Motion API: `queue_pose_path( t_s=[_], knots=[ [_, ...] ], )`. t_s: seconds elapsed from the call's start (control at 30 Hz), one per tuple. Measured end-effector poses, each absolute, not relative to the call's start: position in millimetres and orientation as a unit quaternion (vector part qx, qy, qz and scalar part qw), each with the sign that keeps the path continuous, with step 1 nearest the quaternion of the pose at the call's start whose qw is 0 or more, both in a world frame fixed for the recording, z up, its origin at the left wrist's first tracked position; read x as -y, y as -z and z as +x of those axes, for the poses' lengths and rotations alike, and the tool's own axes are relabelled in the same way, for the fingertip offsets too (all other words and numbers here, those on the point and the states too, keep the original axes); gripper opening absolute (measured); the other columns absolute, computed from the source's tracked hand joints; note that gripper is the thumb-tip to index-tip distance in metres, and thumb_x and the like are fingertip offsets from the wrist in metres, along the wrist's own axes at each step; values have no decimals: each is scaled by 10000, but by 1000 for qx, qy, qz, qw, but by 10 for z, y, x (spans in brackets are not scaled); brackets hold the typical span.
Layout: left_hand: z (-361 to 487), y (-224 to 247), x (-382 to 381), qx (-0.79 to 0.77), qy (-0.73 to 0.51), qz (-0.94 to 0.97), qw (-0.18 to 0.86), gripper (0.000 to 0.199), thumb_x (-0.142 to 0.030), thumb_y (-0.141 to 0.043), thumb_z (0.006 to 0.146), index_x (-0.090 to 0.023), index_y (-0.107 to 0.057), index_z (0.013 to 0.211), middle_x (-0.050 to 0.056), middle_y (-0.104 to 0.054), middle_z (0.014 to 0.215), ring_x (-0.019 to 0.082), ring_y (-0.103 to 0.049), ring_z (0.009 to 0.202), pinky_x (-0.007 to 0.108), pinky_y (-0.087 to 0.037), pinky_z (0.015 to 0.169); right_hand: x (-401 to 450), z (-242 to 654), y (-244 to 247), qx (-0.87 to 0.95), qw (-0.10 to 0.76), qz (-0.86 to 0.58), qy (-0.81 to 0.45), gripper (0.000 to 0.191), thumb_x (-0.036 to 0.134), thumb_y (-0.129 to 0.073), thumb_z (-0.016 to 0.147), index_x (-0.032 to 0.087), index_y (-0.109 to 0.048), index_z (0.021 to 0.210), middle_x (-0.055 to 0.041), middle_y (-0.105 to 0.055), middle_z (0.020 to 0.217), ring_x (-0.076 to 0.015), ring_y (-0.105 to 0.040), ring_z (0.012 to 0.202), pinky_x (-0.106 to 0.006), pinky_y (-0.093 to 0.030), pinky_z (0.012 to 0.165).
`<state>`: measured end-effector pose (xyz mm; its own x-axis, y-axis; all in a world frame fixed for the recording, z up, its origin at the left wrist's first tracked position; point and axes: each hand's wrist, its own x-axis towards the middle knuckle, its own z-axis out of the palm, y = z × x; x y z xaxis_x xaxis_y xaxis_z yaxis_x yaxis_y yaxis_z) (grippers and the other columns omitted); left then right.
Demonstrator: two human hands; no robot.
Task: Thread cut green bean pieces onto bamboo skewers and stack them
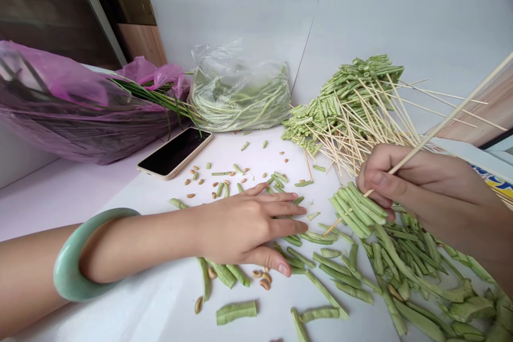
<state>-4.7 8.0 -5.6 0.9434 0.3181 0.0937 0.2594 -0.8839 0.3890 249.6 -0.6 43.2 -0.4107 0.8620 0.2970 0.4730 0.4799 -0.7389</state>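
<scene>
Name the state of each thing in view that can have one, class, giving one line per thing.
left hand: open, flat on the table, holding nothing
right hand: closed around a skewer
wooden skewer: gripped, lower end beneath the bean bunch
cut green bean pieces: bunched beside the right hand
skewered bean pile: stacked, pieces threaded on sticks
phone: lying face up, screen dark
clear plastic bag: filled with long green beans
jade-green bangle: worn on the left forearm

A thick, smooth bangle (68,262) of pale green jade circles the left forearm (136,240), its rounded band glossy and faintly mottled. The left hand (248,227) at near left and the right hand (417,187) at near right are bare, with short, plain fingernails (284,270)
</scene>
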Motion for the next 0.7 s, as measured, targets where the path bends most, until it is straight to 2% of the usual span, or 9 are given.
queue_pose_path(
  t_s=[0.27,0.47,0.7],
  knots=[
    [-40,74,-92,-121,-118,971,166,526,-470,-519,889,-108,-569,1267,169,-505,1388,326,-351,1360,458,-305,1122,-14,2475,-447,767,355,-441,-302,321,434,-565,873,219,-548,636,28,-501,522,-101,-464,413,-215,-384,349],
    [-38,72,-90,-118,-94,973,173,512,-473,-487,905,-137,-561,1283,157,-500,1394,319,-353,1358,457,-297,1121,11,2458,-453,754,372,-438,-318,304,403,-578,876,219,-547,637,44,-494,494,-77,-459,387,-180,-365,332],
    [-44,91,-88,-120,-83,973,178,532,-490,-496,894,-151,-548,1301,144,-487,1406,321,-335,1368,466,-298,1119,21,2481,-435,752,358,-446,-327,310,425,-562,882,218,-545,652,42,-498,515,-84,-466,400,-190,-388,342]
  ],
)
